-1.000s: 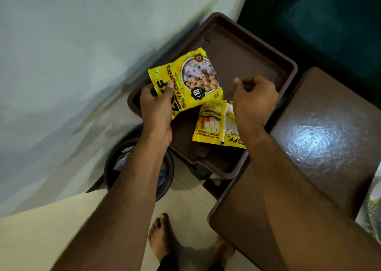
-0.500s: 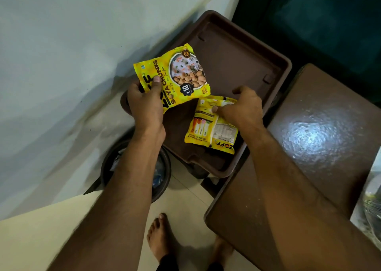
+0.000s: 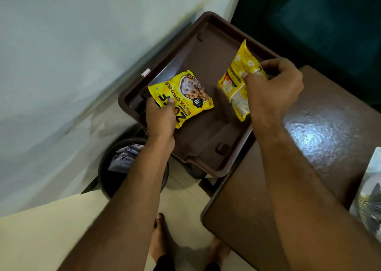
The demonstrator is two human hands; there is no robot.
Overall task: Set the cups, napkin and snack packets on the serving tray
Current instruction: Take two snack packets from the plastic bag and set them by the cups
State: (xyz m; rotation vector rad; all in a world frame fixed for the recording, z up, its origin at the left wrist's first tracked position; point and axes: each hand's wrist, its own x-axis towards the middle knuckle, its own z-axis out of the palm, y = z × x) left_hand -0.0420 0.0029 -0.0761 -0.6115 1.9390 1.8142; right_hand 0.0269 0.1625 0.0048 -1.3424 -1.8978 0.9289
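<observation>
Fingers of the left hand (image 3: 159, 117) are closed on the lower corner of a yellow soya chunks packet (image 3: 182, 98), thumb on top, and the packet is held face-up, low over or resting on the floor of the brown serving tray (image 3: 206, 49); contact cannot be told for certain. Fingers of the right hand (image 3: 272, 87) are pinched around the middle of a second yellow packet (image 3: 237, 78), which is held tilted on edge above the tray's right side, its back label turned toward the camera. Both forearms are stretched forward and down from the bottom of the view, the left wrist bent inward over the tray's near-left rim, the right one raised over the rim beside a dark brown tabletop (image 3: 309, 147).

Judged from this, the snack-packet step is in hand. Next, each packet would need to be laid flat on the tray and released, with bare floor left for what remains. No cups or napkin are seen on the tray. A dark bin (image 3: 115, 180) is seen below, on the floor.
</observation>
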